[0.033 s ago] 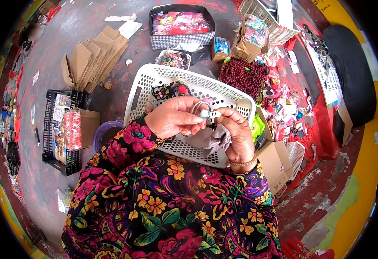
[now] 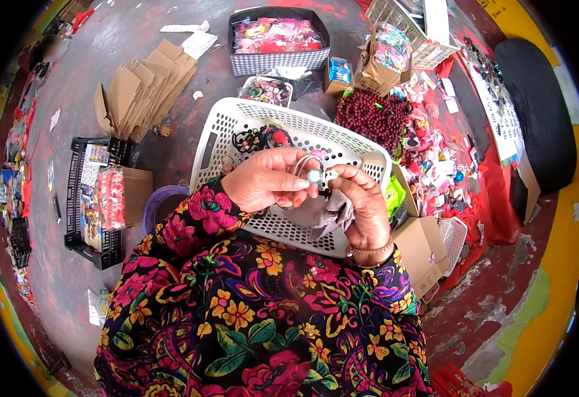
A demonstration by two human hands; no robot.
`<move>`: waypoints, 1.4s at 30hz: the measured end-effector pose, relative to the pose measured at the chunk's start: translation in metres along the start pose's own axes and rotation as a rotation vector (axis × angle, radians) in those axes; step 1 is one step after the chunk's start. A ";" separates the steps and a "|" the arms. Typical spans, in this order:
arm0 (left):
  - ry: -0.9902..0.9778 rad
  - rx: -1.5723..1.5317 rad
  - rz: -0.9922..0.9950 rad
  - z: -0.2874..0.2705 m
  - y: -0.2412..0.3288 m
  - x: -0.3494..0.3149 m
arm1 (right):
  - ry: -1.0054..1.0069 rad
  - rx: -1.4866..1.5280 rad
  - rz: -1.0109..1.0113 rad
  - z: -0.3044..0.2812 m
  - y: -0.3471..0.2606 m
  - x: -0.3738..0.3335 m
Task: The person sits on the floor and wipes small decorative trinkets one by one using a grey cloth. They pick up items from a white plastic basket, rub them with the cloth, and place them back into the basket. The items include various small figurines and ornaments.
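Above a white perforated plastic basket (image 2: 205, 149), my two hands meet. My left hand (image 2: 267, 177) pinches a pale hair tie (image 2: 301, 161), a thin loop with a mint-green bead (image 2: 314, 176) at the fingertips. The fingers of my right hand (image 2: 362, 198) are closed on a small white piece (image 2: 330, 175) beside the bead; whether it is joined to the hair tie I cannot tell. A grey-mauve cloth (image 2: 338, 217) is also held in the right hand and hangs down over the basket. Inside the basket lie black hair ties (image 2: 246, 140), partly hidden by my hands.
Left of me are a black crate (image 2: 76, 198) and a purple tub (image 2: 159, 200). Ahead stand flattened cardboard boxes (image 2: 145, 86) and a checked bin (image 2: 273, 64) of packaged goods. Dark red beads (image 2: 373, 119) are heaped beyond the basket's right end; an opened carton (image 2: 414, 248) sits near my right forearm.
The mint-green bead and the white piece have turned slightly between my fingertips. Both hands otherwise stay in place.
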State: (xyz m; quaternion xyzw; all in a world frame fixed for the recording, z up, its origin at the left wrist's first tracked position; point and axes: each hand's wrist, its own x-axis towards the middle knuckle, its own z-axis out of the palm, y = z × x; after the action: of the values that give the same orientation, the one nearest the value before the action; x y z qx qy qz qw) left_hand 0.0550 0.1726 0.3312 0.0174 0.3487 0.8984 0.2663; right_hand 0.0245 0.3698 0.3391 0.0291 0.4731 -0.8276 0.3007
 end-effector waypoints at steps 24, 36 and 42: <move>0.299 1.101 0.551 0.002 -0.028 0.007 | 0.046 -0.426 -0.076 0.007 0.006 0.000; 0.232 0.903 0.482 0.003 -0.024 0.006 | 0.048 -0.359 -0.279 0.006 0.009 -0.006; 0.316 0.929 0.556 -0.001 -0.020 0.006 | -0.042 -0.406 -0.140 0.006 0.007 -0.005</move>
State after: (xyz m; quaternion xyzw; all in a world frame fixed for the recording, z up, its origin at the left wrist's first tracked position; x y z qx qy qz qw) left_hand 0.0588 0.1874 0.3168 0.0894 0.7254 0.6787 -0.0716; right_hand 0.0337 0.3646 0.3391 -0.0822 0.6244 -0.7347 0.2520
